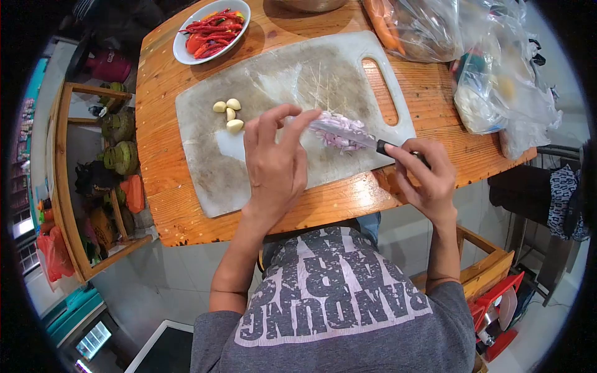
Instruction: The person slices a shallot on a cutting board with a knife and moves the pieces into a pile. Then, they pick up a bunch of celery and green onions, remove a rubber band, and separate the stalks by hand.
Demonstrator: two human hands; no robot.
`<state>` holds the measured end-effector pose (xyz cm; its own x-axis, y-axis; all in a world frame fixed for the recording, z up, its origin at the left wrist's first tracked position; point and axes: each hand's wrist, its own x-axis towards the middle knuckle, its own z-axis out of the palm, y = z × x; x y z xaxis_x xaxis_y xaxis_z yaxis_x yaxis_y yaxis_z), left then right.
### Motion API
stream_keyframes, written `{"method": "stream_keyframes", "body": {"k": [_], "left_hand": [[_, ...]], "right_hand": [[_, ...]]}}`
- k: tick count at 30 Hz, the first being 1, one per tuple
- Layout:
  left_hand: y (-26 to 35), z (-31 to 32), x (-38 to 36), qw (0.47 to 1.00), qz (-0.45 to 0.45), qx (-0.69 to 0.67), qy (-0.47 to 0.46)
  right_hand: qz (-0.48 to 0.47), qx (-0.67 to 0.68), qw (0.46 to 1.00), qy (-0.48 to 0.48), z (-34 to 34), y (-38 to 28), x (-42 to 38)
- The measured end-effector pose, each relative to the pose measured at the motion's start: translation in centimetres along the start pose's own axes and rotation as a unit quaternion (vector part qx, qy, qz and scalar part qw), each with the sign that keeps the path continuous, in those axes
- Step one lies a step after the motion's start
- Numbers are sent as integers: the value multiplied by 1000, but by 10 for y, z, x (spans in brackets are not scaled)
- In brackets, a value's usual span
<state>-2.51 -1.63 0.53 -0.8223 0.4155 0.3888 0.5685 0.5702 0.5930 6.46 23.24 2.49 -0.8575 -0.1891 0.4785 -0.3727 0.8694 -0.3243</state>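
Observation:
My right hand [429, 180] is closed round the black handle of a knife [354, 131]. Its blade points left and lies over a small heap of chopped shallot [339, 144] on the worn white cutting board [211, 180]. My left hand [277, 149] is at the blade's tip end, with thumb and fingers bent towards the tip; whether they pinch the blade cannot be made out. Several peeled garlic cloves [234, 126] rest on the board, left of my left hand.
A white bowl of red chillies [214, 36] stands at the table's back left. Plastic bags [497, 81], one near carrots [384, 25], lie at the back right. The rim of a metal bowl [305, 5] shows at the top. The wooden table's front edge [205, 239] is near my body.

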Motion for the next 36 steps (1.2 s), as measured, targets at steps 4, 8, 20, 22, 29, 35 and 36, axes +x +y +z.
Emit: {"method": "stream_keyframes", "body": {"k": [4, 8, 20, 22, 29, 35, 36], "left_hand": [[6, 8, 0, 987, 106, 104, -59], [8, 16, 2, 977, 153, 111, -96], [5, 16, 9, 972, 181, 70, -135], [0, 12, 11, 969, 183, 80, -143], [-14, 0, 24, 968, 182, 132, -115], [-19, 7, 23, 983, 144, 102, -49], [-19, 8, 23, 984, 139, 104, -33]], "right_hand": [[-40, -55, 998, -5, 4, -2, -4], [-51, -81, 995, -1, 6, -6, -2], [-69, -93, 993, 12, 4, -7, -6], [-74, -94, 993, 9, 6, -8, -6], [-59, -123, 991, 8, -13, -1, -8], [30, -103, 994, 8, -27, 4, -18], [56, -76, 995, 25, -26, 5, -21]]}}
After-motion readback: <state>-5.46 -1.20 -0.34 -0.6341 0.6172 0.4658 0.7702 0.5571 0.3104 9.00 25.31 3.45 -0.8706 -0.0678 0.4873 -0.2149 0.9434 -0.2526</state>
